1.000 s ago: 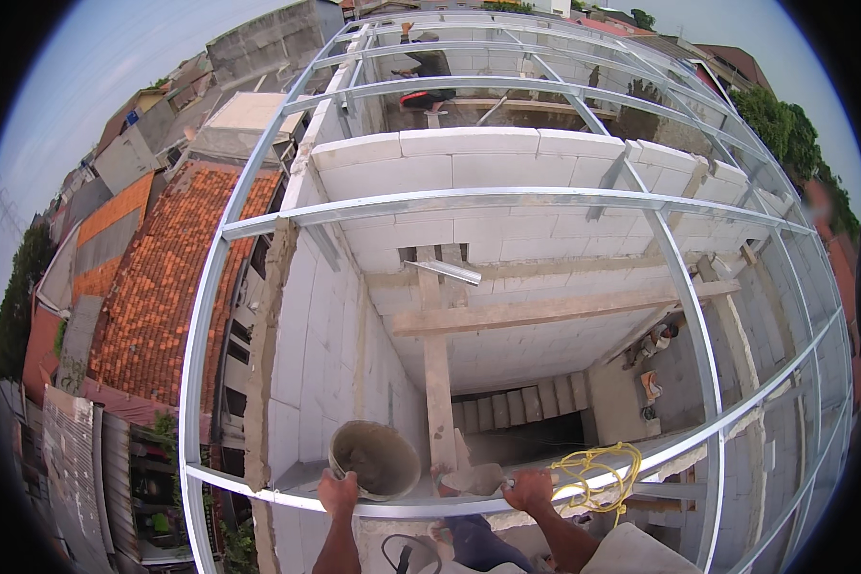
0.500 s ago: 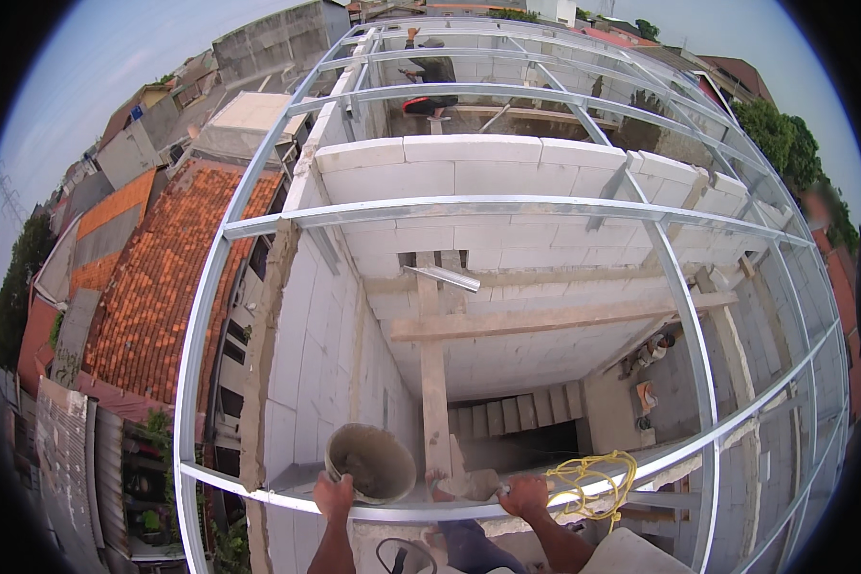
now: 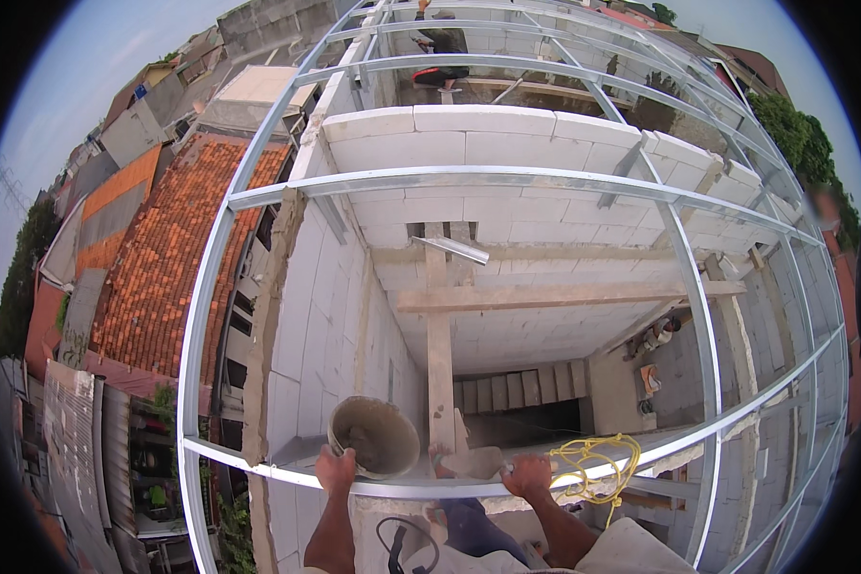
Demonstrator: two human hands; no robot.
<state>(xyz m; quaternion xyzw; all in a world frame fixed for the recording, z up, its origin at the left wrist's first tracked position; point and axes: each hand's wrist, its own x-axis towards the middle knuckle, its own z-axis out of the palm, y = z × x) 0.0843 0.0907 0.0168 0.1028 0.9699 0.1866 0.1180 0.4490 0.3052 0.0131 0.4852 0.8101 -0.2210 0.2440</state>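
My left hand [image 3: 336, 471] is closed on the near rim of a grey bucket [image 3: 404, 446], which tilts so its inside shows grey mortar [image 3: 368, 453]. The bucket is just beyond a silver metal rail [image 3: 402, 489] that crosses in front of me. Closed round a handle, my right hand [image 3: 528, 475] holds a trowel [image 3: 475, 463] whose broad, mortar-coated blade points left toward the bucket. Most of the handle is hidden in the fingers. A yellow rope [image 3: 610, 475] hangs looped over the rail just right of that hand.
Below is a deep stairwell with concrete steps [image 3: 521, 390]. A narrow plank [image 3: 439, 359] runs away from me, and a timber beam [image 3: 555, 297] crosses it. Pale block walls [image 3: 469, 148] and silver framing surround the opening. Another person [image 3: 442, 53] crouches at the far end.
My view has tipped downward, so the scene sits higher in the picture. Both hands keep their holds on the bucket and trowel, with little other movement.
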